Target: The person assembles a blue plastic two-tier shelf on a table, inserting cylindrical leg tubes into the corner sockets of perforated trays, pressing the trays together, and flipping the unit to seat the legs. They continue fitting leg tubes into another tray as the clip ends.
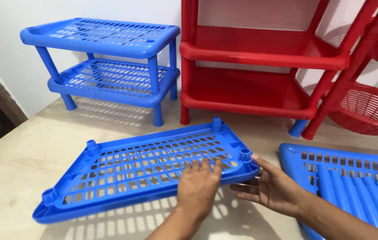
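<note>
A blue slatted plastic shelf panel (122,169) with round leg sockets at its corners is tilted, its left edge on the light wooden floor (24,151) and its right end raised. My left hand (197,189) lies on top of its near right edge, fingers curled over the grid. My right hand (271,189) cups the right corner from below, thumb by the corner socket.
A blue two-tier rack (109,62) stands at the back left against the white wall. A red shelf unit (260,66) stands behind, a red round basket rack (371,106) at the right. Another blue panel with several blue tubes (353,178) lies at the right.
</note>
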